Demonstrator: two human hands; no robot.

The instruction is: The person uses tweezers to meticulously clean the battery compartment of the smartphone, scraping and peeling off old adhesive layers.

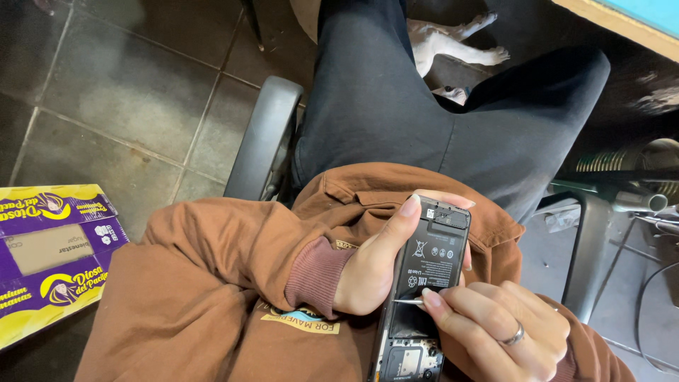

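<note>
Left hand (371, 272) is wrapped around the phone (423, 283), thumb along its left edge, fingers behind; the phone is held over the lap, back cover off, black battery (429, 272) exposed; right hand (495, 325) pinches a thin metal tool (407, 301), its tip lying against the battery's lower left; a ring (515, 335) sits on one finger; a purple-and-yellow box (49, 258) lies on the tiled floor (127, 92) at left.

The opened phone (423, 283) shows a matt black plastic-looking battery film. Below it lies bare circuitry with small metal parts. Beside the phone, soft brown cloth sleeves (233, 255); left of it, a glossy printed cardboard box (49, 255).
</note>
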